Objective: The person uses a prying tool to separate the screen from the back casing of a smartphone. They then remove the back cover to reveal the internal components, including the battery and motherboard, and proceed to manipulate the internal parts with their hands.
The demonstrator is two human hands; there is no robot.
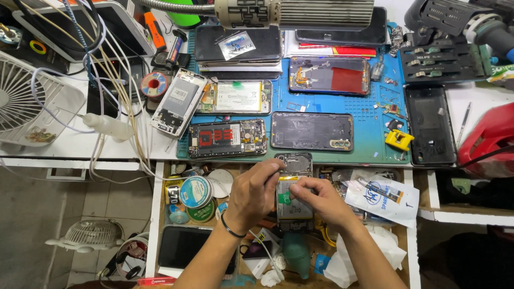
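An opened phone with its back off and its battery showing is held upright over an open drawer, between both my hands. My left hand grips its left edge, fingertips reaching the top near the camera end. My right hand rests on the battery, thumb and forefinger pinched at a green tab in the middle. The lower end of the phone is partly hidden by my right hand.
A blue work mat carries several opened phones and back covers, with a yellow tool at its right. The drawer holds tape rolls, a dark phone, a white packet and tissue. A white fan and cables stand left.
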